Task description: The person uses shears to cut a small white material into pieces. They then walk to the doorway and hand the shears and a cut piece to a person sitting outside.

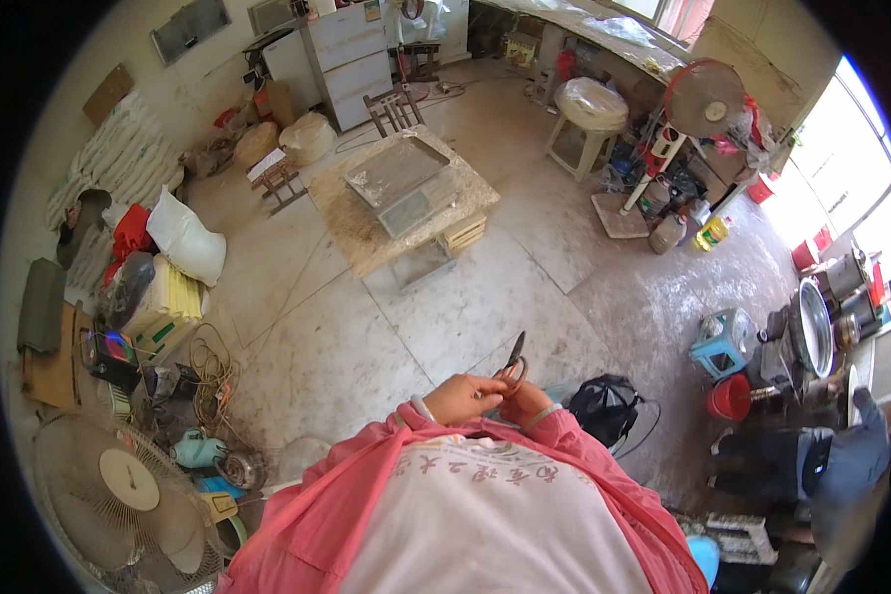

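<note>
Both my hands are together in front of my chest, over the floor. My right hand [527,401] is closed around the handles of a pair of dark scissors [517,348], and the pointed end tilts up and away from me. Beside it, my left hand [460,399] has its fingers pressed together, and their tips meet my right hand near the handle loops. What the left fingers pinch, if anything, is too small to tell. Pink sleeves cover both forearms, and a light band circles my left wrist.
Ahead stands a low wooden table [366,243] with a grey tray [398,170] on it. A black bag [604,411] lies right of my hands. Fans stand at the lower left [129,485] and upper right [703,99]. Another person [832,460] bends at the right beside a red bucket [731,398].
</note>
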The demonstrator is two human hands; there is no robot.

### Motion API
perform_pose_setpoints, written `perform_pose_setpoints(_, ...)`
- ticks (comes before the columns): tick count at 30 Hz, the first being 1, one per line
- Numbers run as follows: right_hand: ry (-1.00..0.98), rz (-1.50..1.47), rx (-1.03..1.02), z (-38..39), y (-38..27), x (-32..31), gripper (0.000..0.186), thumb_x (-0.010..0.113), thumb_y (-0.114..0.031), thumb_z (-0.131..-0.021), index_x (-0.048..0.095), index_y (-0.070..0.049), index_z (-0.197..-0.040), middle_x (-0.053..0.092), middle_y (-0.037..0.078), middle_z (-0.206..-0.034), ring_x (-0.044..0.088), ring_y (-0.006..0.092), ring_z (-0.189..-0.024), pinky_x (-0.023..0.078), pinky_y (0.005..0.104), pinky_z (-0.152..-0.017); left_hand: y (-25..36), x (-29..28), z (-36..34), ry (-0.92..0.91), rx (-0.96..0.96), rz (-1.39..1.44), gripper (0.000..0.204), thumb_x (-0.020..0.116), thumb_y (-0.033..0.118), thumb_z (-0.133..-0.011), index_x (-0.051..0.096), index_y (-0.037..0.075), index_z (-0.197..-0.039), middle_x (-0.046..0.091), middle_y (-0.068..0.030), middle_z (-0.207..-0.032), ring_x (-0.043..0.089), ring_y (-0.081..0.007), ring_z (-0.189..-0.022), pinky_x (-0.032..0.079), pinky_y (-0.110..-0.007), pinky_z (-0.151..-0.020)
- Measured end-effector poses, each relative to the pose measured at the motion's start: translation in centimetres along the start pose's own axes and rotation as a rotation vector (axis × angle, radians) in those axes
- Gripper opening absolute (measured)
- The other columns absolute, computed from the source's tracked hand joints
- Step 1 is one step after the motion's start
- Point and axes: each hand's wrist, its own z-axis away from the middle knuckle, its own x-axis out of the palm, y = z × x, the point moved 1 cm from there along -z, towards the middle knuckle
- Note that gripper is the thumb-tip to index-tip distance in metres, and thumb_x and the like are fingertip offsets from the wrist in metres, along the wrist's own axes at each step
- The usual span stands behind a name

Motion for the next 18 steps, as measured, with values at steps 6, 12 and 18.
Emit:
perform_pose_setpoints(6,0.198,0.463,-0.15,-4.6,-18.9,-3.2,0.015,0.056,-0.021,-0.08,0.057,-0.009,-0.072,0.06,0.003,-0.064,0.04,0.005,-0.047,0.029,0.0205,-0.04,2.5,-8.3,-12.6,0.35,-0.237,0.336,0.021,0.055,0.023,-0.089,0.061,0.005,-0.099,0.063,-0.0019,-0.087,0.057,-0.0085,-0.076,0.045,-0.022,-0.066)
perform_pose_setpoints(12,0.246,0.682,-0.081,-14.7,-31.1,-7.4,0.021,0.063,-0.019,-0.08,0.062,0.001,-0.076,0.058,0.005,-0.06,0.049,0.0105,-0.045,0.037,0.0246,-0.04,-2.1,-14.6,-19.0,0.713,-0.315,1.111,0.017,0.051,0.021,-0.088,0.055,0.005,-0.091,0.057,-0.0071,-0.088,0.056,-0.0159,-0.084,0.046,-0.028,-0.073)
perform_pose_setpoints(18,0.271,1.203,-0.159,-28.2,-43.2,-7.8,0.027,0.067,-0.027,-0.075,0.064,0.0,-0.072,0.059,0.006,-0.056,0.055,0.0147,-0.044,0.043,0.0274,-0.043,-6.0,-22.8,-29.3,0.793,-0.1,1.469,0.017,0.05,0.015,-0.086,0.053,-0.001,-0.093,0.057,-0.0126,-0.091,0.057,-0.0236,-0.086,0.047,-0.034,-0.081)
